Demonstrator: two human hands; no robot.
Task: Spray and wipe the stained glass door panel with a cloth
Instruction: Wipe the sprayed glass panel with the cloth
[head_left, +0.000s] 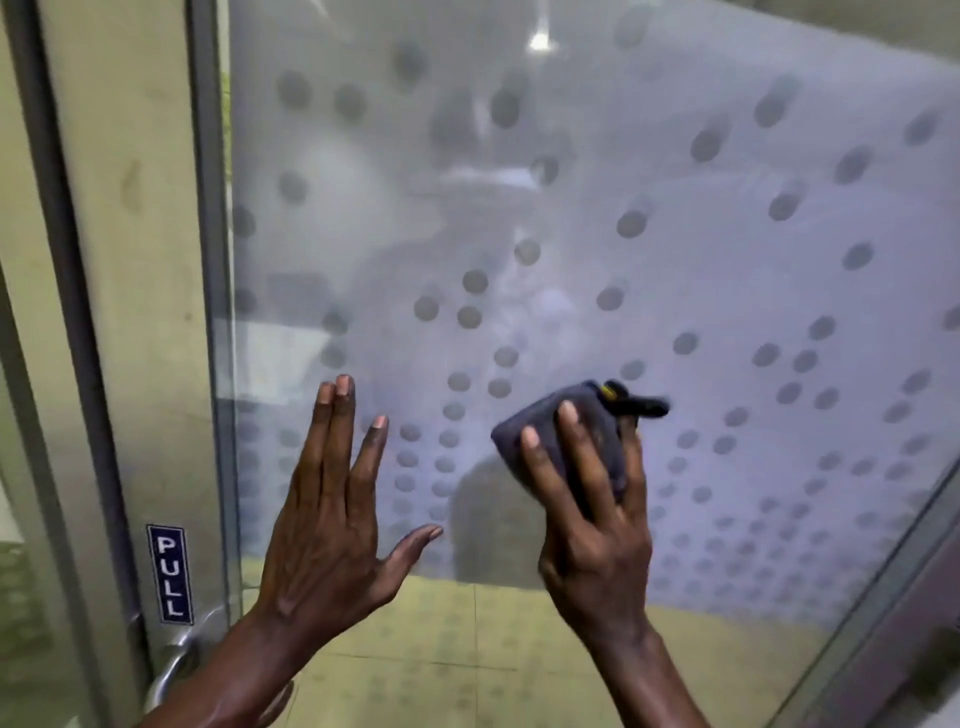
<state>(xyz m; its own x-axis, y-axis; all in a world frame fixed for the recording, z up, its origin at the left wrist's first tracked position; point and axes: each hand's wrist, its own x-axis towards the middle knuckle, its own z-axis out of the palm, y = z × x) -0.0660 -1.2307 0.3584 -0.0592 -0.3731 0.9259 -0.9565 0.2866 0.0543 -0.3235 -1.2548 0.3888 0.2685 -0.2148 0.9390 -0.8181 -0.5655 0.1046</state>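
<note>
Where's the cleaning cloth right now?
In the head view, the dark cloth sits lower centre-right against the glass panel, under the straight fingers of the right hand, right of the flat left hand.

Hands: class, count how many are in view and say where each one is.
2. The left hand is spread open by the door frame, before the frosted glass panel. The right hand, to its right, presses a grey cloth against the glass.
</note>
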